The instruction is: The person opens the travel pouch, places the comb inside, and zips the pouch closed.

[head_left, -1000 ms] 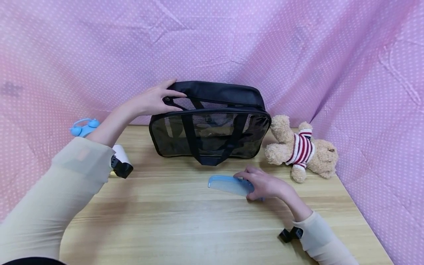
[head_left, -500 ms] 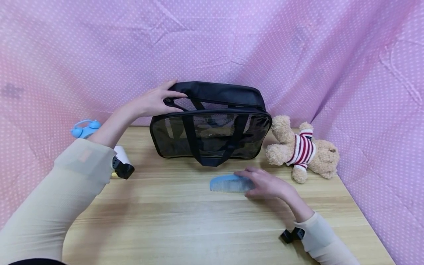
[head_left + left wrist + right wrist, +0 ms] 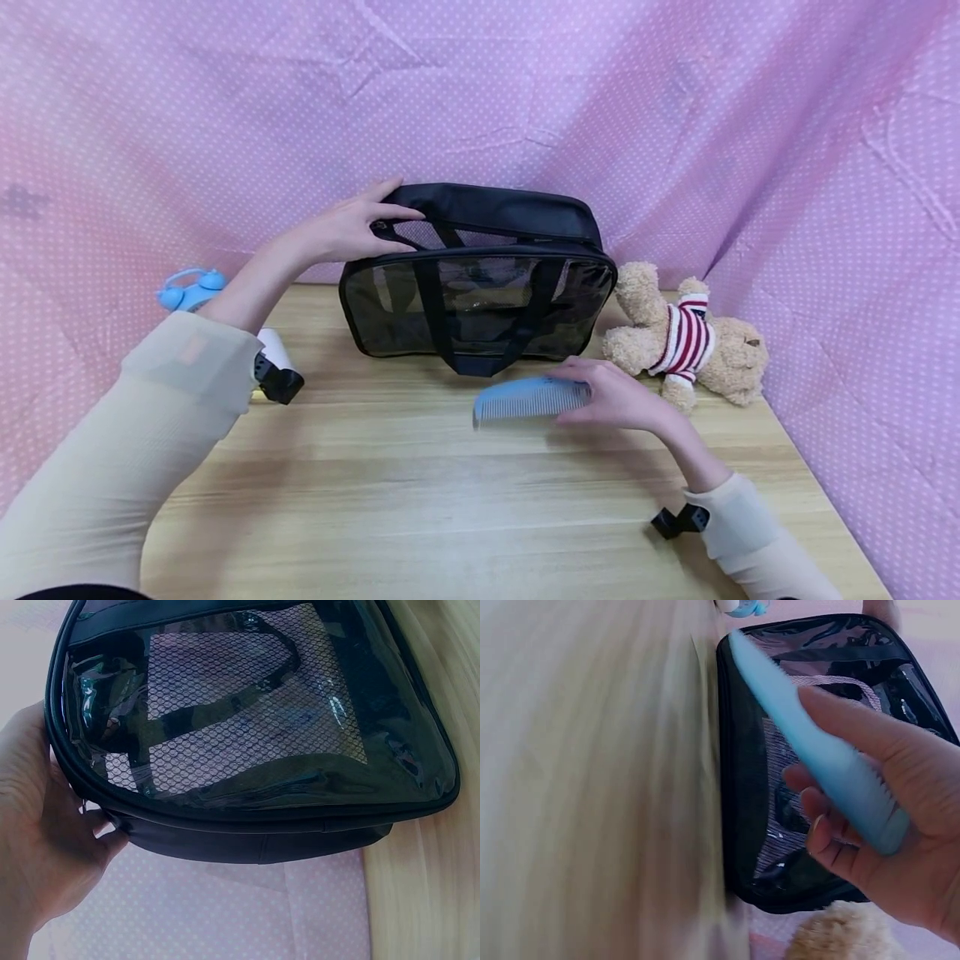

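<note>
A black bag with see-through panels and dark straps stands at the back of the table. Its top is unzipped and gapes. My left hand holds the bag's upper left corner, fingers spread across the opening, some of them behind the back edge. In the left wrist view this hand sits at the edge of the bag, its thumb largely hidden. My right hand pinches a light blue comb by one end, just in front of the bag, teeth toward me. The right wrist view shows the comb between thumb and fingers.
A teddy bear in a striped sweater lies right of the bag. Behind my left forearm are a blue alarm clock and a white cylindrical thing. A pink dotted curtain hangs behind the wooden table.
My right hand has lifted the comb from the table and moved it slightly toward the bag, turning its spine upward. The left hand and the bag stay put.
</note>
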`<action>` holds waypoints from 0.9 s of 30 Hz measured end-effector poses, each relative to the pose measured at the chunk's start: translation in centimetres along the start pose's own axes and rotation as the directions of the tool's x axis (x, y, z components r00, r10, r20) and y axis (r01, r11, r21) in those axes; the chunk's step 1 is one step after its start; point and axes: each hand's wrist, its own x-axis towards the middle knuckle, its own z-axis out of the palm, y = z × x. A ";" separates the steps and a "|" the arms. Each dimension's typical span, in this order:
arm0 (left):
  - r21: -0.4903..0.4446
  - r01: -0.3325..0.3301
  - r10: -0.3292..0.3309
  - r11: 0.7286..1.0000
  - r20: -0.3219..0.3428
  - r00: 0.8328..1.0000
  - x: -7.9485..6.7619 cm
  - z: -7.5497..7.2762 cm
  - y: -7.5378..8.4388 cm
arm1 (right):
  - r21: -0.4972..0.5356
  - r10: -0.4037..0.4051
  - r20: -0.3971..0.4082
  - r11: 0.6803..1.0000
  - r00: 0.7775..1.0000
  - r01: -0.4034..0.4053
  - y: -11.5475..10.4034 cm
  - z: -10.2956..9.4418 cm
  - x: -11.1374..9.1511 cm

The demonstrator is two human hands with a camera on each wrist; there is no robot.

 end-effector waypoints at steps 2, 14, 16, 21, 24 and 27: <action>0.002 0.003 -0.003 1.000 0.005 1.000 0.0 0.1 0.0 | 0.018 -0.011 -0.011 1.000 1.000 0.011 -0.1 -0.7 -0.1; -0.025 0.003 -0.003 1.000 -0.004 1.000 -0.1 0.0 -0.1 | 0.070 -0.048 -0.144 0.996 0.988 0.059 -2.0 -8.1 0.4; -0.031 0.002 -0.002 1.000 -0.004 1.000 -0.2 0.0 -0.1 | 0.105 -0.033 -0.165 0.993 0.986 0.051 -2.3 -9.2 0.6; -0.034 0.001 -0.001 0.999 -0.004 1.000 -0.2 0.0 -0.1 | 0.111 -0.041 -0.196 0.992 0.980 0.064 -2.9 -11.5 1.2; -0.032 -0.001 0.001 0.999 -0.003 1.000 -0.1 0.0 -0.1 | 0.122 0.015 -0.187 0.993 0.982 0.008 -3.5 -12.8 1.7; -0.033 -0.003 0.003 0.999 -0.002 1.000 -0.1 0.0 -0.1 | 0.150 0.073 -0.176 0.988 0.982 -0.047 -4.1 -14.1 2.2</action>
